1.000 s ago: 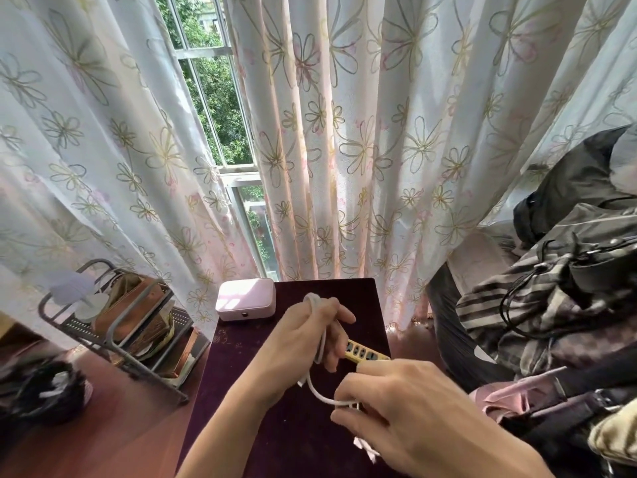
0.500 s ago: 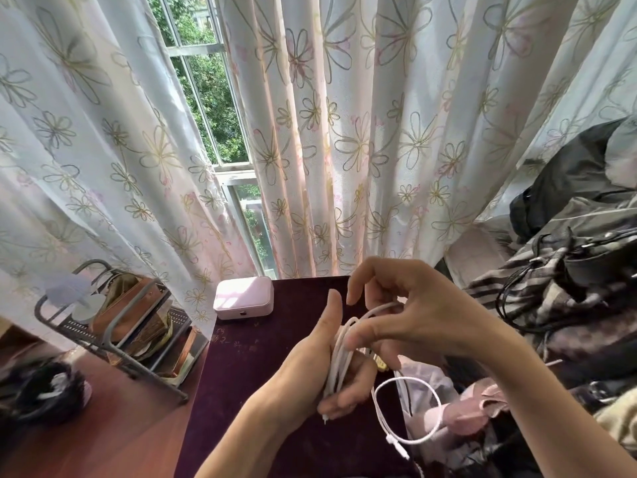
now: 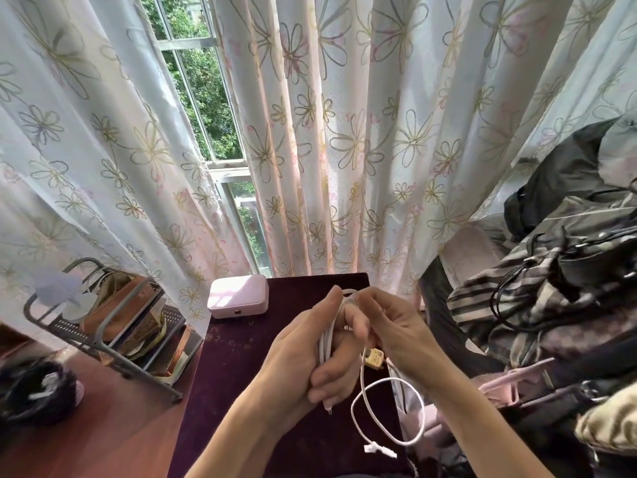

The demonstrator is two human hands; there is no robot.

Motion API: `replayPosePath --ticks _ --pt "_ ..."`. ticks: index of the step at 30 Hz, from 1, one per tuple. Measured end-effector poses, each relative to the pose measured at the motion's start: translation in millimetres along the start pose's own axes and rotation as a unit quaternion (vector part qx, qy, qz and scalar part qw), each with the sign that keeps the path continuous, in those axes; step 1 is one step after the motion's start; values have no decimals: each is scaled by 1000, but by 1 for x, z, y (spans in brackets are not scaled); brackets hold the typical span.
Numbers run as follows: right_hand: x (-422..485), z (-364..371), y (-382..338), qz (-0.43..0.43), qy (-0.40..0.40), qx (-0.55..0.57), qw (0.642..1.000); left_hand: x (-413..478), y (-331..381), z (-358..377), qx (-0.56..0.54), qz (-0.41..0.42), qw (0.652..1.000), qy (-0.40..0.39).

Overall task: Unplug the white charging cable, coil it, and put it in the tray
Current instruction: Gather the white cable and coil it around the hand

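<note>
My left hand (image 3: 303, 357) is closed around several loops of the white charging cable (image 3: 325, 343), held upright above the dark purple table (image 3: 234, 374). My right hand (image 3: 389, 326) pinches the cable at the top of the loops. A free length of cable hangs below in a loop, ending in a white plug (image 3: 379, 449) near the table's right edge. A grey wire tray (image 3: 103, 343) stands on the floor at the left, filled with brown items.
A pink-white box (image 3: 238, 295) sits at the table's far left corner. A yellow power strip (image 3: 374, 357) shows behind my hands. Flowered curtains (image 3: 344, 132) hang behind the table. Piled clothes and bags (image 3: 551, 305) fill the right side. A black object (image 3: 38, 395) lies on the floor at the left.
My right hand has come up from the table's near edge to the top of the loops, wrapping more cable around my left hand. The hanging end has grown shorter.
</note>
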State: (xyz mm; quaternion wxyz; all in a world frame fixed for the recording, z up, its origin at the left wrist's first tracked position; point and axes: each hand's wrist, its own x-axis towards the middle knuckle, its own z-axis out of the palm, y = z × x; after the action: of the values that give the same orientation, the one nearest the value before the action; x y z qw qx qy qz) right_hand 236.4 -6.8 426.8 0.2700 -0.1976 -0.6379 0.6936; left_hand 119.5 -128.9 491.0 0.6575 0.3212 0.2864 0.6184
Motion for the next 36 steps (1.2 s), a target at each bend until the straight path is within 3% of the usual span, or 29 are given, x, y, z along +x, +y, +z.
replayPosePath --ticks 3,7,11,15,18,23,29,32,36 --pt "-4 11 8 16 22 33 999 3 3 -2 -21 26 999 11" --pt "-11 23 21 56 26 -16 998 9 3 -11 0 55 998 43" --pt "-26 27 22 105 -40 -118 987 15 0 -30 41 69 992 95" --pt "-46 25 11 102 -83 -308 942 20 -4 -47 95 59 981 161" --pt "-57 25 -11 49 -109 -446 887 19 -8 -54 128 37 975 177" --pt "-56 23 -57 -3 -136 -524 841 15 -14 -50 201 -33 967 152" --pt "-29 0 -100 -35 -178 -447 876 7 -20 -32 378 -77 919 87" --pt "-8 -15 -106 -19 -214 -403 890 6 -26 -28 326 -111 938 48" --pt "18 -29 -101 -3 -200 -334 921 5 -31 -27 204 -125 970 30"
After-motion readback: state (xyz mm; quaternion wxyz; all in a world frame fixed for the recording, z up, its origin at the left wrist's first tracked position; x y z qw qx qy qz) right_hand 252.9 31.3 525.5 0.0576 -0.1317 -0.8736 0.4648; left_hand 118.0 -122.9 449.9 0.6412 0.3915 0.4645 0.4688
